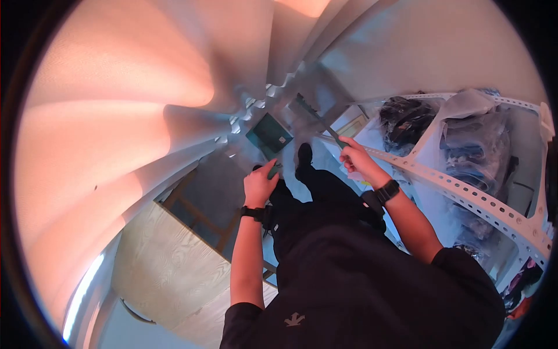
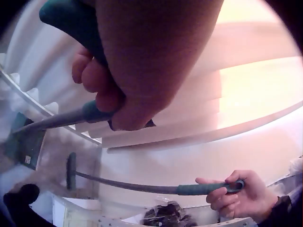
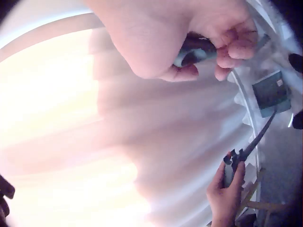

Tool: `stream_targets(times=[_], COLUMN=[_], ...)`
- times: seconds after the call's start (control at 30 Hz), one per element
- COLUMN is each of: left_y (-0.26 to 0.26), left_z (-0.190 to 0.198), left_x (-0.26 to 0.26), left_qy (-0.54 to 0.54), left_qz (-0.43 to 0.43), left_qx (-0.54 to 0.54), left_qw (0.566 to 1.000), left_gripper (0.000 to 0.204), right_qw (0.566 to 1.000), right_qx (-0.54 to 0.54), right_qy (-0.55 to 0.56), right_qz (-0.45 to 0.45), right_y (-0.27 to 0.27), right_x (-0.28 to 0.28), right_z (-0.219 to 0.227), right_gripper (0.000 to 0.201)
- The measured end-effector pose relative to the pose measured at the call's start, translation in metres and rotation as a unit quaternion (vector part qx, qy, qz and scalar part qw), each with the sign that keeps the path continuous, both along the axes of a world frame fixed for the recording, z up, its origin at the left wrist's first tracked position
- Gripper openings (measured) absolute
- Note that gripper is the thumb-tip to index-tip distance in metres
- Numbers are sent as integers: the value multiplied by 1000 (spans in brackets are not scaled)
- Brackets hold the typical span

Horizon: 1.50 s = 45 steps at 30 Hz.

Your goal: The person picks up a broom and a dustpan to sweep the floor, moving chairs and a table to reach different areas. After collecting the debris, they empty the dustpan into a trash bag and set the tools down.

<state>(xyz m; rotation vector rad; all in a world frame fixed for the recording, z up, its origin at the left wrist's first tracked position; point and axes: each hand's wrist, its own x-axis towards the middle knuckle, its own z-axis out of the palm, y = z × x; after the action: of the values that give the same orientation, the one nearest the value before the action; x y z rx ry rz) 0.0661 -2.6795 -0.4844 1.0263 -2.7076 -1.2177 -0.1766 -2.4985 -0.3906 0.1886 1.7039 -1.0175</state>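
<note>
In the head view the left hand (image 1: 260, 185) grips the green handle of a long-handled dustpan (image 1: 269, 136), whose dark green pan lies on the floor by the curtain. The right hand (image 1: 358, 163) holds the green handle end of a broom; its narrow head (image 1: 304, 103) is at the floor beyond the feet, right of the pan. In the left wrist view the fingers wrap round the dustpan's handle, and the broom (image 2: 128, 185) slants away from the other hand. The right wrist view shows fingers curled round the broom's handle end (image 3: 196, 51).
A pale curtain (image 1: 116, 134) hangs along the left, down to the floor. At the right a white perforated metal rack (image 1: 453, 178) bears plastic-wrapped clothes (image 1: 474, 139). A wooden board (image 1: 168, 267) stands at lower left. The person's dark shoe (image 1: 304, 155) is close to the pan.
</note>
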Motion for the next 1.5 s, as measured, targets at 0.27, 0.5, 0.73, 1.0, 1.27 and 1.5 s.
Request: stream_targets(times=[0.27, 0.5, 0.73, 1.0, 1.27, 1.5], left_y=[-2, 14, 74, 202, 358, 529], left_z=[66, 67, 99, 134, 168, 183], left_x=[29, 97, 151, 153, 176, 204], left_qy=[30, 54, 53, 68, 68, 20], left_qz=[57, 174, 307, 491, 628, 718], left_qx=[-21, 10, 8, -21, -11, 5], left_qw=[998, 983, 950, 868, 775, 695], left_gripper=[40, 39, 39, 40, 51, 44], right_qw=[973, 956, 886, 687, 418, 271], right_qx=[-100, -108, -234, -351, -345, -329], right_qy=[32, 50, 101, -33, -133, -124], right_qz=[207, 268, 386, 635, 830, 896], right_y=[-31, -58, -78, -39, 57, 179], right_x=[60, 109, 142, 205, 280, 363], right_z=[75, 88, 109, 114, 131, 149], right_gripper=[49, 42, 35, 29, 29, 30])
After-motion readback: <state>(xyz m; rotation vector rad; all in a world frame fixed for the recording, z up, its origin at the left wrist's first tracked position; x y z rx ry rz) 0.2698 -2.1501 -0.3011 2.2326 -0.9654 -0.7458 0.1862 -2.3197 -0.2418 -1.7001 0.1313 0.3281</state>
